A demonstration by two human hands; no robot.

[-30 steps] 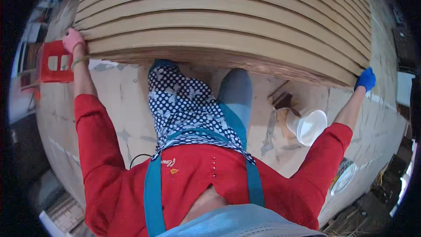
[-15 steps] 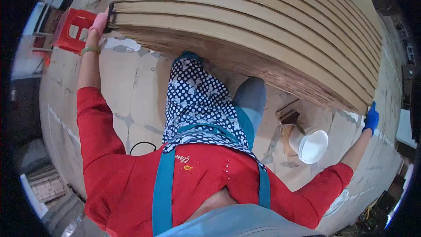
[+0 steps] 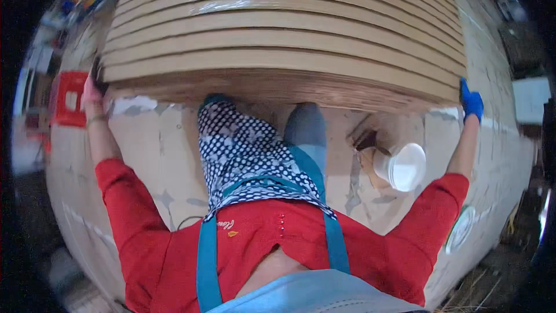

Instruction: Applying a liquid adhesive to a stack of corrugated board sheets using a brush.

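Note:
A wide stack of tan cardboard-like sheets (image 3: 278,58) lies in front of me, its layers fanned out in overlapping steps. Shiny streaks cross part of its upper surface. My left hand (image 3: 92,93), in a pink glove, is closed against the stack's near left corner, with some fingers hidden and blurred. At the near right corner, my right hand (image 3: 472,103) in a blue glove grips the edge, one digit stretched up along the side. Both arms are spread wide. My knees, one under a polka-dot apron (image 3: 249,150), are close to the stack's front edge.
A white bucket (image 3: 401,168) stands to the right of my knees, beside a dark brush-like piece (image 3: 366,139) lying on brown material. Farther right is a round pale lid (image 3: 461,230). Beyond my left hand sits a red plastic crate (image 3: 62,117). Stained pale flooring (image 3: 145,162) surrounds these.
The stack's front edge, slanted before, now runs nearly level across the view and appears lower and farther left. Both hands stay at its corners. The whole view has shifted.

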